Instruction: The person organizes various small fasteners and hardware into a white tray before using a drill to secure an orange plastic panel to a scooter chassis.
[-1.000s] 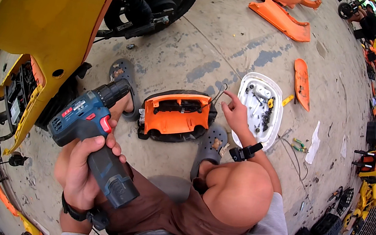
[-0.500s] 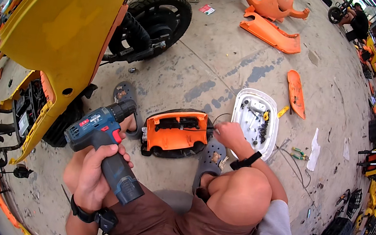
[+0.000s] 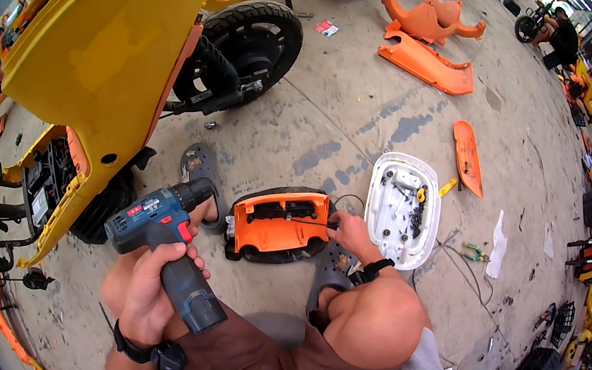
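Concrete workshop floor (image 3: pixel 367 119), scooter parts strewn about. Left hand (image 3: pixel 154 290) wrapped tight round blue cordless drill (image 3: pixel 165 242), raised over knee. Right hand (image 3: pixel 351 233) at orange housing (image 3: pixel 279 222) on floor, just right of drill; fingertips partly hidden, grip can't be made out. White tray (image 3: pixel 405 210) alongside.

A yellow scooter body (image 3: pixel 101 56) fills ten o'clock, its black front wheel (image 3: pixel 252 44) at eleven. Orange fairing panels (image 3: pixel 428 44) lie on the concrete at one o'clock, a narrow orange strip (image 3: pixel 467 157) at two. A white oval tray (image 3: pixel 405 210) of dark screws sits just right of centre, with green-handled pliers (image 3: pixel 476 251) and a white scrap (image 3: pixel 499 246) beside it at three o'clock
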`<move>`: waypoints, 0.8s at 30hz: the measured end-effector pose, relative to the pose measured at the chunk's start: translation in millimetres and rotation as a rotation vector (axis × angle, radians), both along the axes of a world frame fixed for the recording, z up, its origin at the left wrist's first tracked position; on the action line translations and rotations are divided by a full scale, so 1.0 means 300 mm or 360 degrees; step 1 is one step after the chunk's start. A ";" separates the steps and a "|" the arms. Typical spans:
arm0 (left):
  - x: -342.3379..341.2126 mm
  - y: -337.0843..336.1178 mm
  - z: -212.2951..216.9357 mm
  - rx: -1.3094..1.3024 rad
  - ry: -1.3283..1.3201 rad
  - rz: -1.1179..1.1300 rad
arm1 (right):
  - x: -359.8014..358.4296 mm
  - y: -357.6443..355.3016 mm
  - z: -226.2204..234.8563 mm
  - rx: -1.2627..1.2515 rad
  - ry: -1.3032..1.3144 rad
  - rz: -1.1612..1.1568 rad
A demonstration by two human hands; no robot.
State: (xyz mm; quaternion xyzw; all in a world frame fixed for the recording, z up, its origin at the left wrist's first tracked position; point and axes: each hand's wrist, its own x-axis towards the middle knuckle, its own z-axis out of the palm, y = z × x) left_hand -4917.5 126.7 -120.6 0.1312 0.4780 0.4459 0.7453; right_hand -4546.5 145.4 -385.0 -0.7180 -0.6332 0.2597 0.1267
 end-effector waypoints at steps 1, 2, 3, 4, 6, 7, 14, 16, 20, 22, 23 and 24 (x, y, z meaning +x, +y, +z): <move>-0.003 0.000 -0.003 0.0004 0.0007 -0.0003 | -0.018 0.009 0.037 -0.0007 0.0086 -0.0059; -0.005 0.000 -0.006 0.0007 0.0013 -0.0006 | -0.037 0.020 0.074 -0.0014 0.0173 -0.0116; -0.004 0.000 -0.005 0.0015 0.0011 -0.0016 | -0.046 0.035 0.114 0.0021 0.0129 -0.0087; -0.004 -0.002 -0.001 -0.0001 0.0008 -0.0008 | -0.057 0.053 0.146 0.0052 0.0087 -0.0054; -0.008 -0.004 -0.003 -0.0018 -0.0016 -0.0024 | -0.074 0.077 0.166 0.0179 0.0048 0.0034; -0.007 -0.002 -0.005 -0.0028 -0.0032 -0.0034 | -0.079 0.092 0.158 0.0206 0.0006 0.0074; -0.024 -0.009 -0.017 -0.0051 -0.0077 -0.0009 | -0.111 0.215 0.169 -0.0019 -0.0128 0.0089; -0.024 -0.010 -0.013 -0.0061 -0.0040 -0.0002 | -0.120 0.268 0.196 0.0015 -0.0080 0.0086; -0.031 -0.007 -0.012 -0.0094 -0.0154 -0.0007 | -0.109 0.381 0.127 -0.0259 -0.0116 -0.0079; -0.032 -0.009 -0.014 -0.0117 -0.0172 -0.0003 | -0.101 0.418 0.104 -0.0346 -0.0109 -0.0118; -0.032 -0.009 -0.017 -0.0128 -0.0170 -0.0001 | -0.094 0.428 0.094 -0.0389 -0.0105 -0.0144; -0.032 -0.006 -0.018 -0.0130 -0.0169 -0.0004 | -0.086 0.444 0.087 -0.0414 -0.0111 -0.0149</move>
